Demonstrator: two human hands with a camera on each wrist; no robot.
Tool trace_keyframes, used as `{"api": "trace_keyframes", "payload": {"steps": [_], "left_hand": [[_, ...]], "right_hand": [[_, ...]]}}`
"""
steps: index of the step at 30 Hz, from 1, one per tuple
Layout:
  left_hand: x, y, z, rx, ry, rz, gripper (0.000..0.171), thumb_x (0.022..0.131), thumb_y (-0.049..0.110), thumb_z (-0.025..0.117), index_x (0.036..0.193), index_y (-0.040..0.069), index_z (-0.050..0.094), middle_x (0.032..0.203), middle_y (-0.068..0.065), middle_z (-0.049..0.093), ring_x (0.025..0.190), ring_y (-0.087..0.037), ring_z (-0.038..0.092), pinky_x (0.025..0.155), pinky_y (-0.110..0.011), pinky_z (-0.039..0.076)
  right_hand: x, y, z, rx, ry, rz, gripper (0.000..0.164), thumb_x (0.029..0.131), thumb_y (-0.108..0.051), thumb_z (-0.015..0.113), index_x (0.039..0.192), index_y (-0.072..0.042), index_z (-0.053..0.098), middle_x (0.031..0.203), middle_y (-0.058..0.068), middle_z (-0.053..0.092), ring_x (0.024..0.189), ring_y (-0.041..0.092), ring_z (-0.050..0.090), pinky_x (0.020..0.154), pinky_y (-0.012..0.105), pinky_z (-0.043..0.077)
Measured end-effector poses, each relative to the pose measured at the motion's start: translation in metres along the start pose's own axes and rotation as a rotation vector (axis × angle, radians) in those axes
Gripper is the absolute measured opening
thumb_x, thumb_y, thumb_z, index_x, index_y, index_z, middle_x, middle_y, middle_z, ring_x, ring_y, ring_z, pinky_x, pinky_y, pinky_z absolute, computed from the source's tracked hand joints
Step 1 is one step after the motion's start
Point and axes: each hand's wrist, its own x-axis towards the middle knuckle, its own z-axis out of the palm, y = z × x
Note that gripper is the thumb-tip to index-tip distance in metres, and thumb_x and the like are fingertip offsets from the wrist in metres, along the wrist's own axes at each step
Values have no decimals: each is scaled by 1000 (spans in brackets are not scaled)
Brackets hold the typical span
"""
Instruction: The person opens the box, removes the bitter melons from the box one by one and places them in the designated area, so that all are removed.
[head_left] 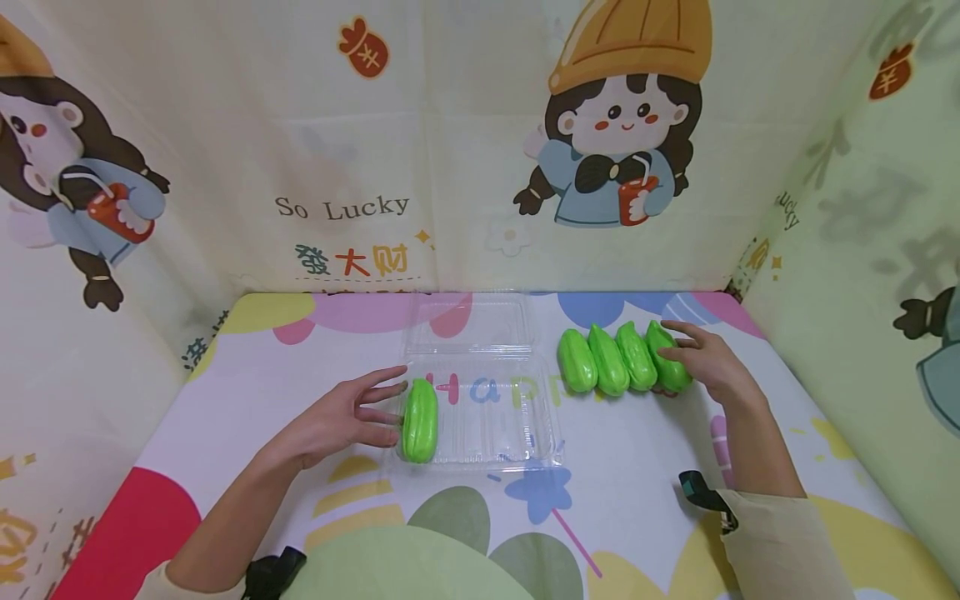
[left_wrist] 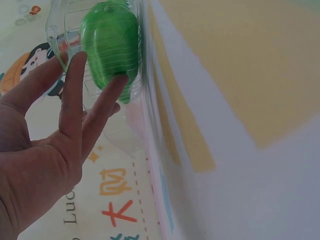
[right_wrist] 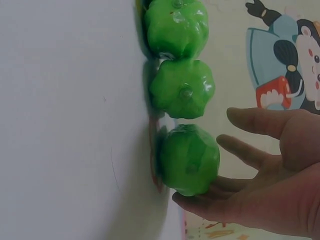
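A clear plastic clamshell box (head_left: 480,454) lies with its lid (head_left: 471,321) folded back. One glossy green ribbed vegetable (head_left: 420,421), which looks like a toy gourd, stands lengthwise in its left end. My left hand (head_left: 358,421) is at the box's left side, fingers spread; in the left wrist view the fingertips (left_wrist: 119,82) reach the clear wall by the vegetable. Several matching vegetables lie side by side in a row right of the box. My right hand (head_left: 708,362) is at the rightmost vegetable (right_wrist: 189,160), lower fingers touching or just beneath it, thumb apart from it.
The tablecloth (head_left: 615,500) carries coloured prints and the letters "Happ". Printed curtains (head_left: 465,125) rise behind and at both sides of the table. Black straps (head_left: 705,492) sit at both wrists.
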Motion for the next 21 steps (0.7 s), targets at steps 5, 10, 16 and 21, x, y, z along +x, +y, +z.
{"api": "trace_keyframes", "payload": {"steps": [5,10,16,21], "left_hand": [[1,-1,0,-1,3,-1,97,87,10,83,166,17,27,167,-22,34,127,-37,66,91,-41,62],[1,-1,0,-7,3,-7,96,87,10,83,166,16,27,167,-23,34,126,-37,66,91,-42,62],[1,0,-1,-12,4,-3,96,88,8,82,166,16,28,167,-23,34,126,-38,66,91,-42,62],[0,1,0,-19,6,-7,95,88,7,82,166,16,28,167,-23,34,126,-37,66,91,-42,62]], "right_hand": [[0,-2,0,-30,13,20,72,105,-18,58,165,-5,20,162,44,17,152,61,18,119,73,24],[-7,-9,2,-89,116,17,70,106,-24,58,165,-6,25,165,39,20,150,60,23,114,75,32],[-17,-28,11,-86,286,-35,63,104,-28,59,161,-9,39,164,31,33,148,54,36,110,70,41],[-25,-45,22,-85,336,-117,55,103,-24,61,156,-11,49,160,28,43,145,50,44,107,65,46]]}}
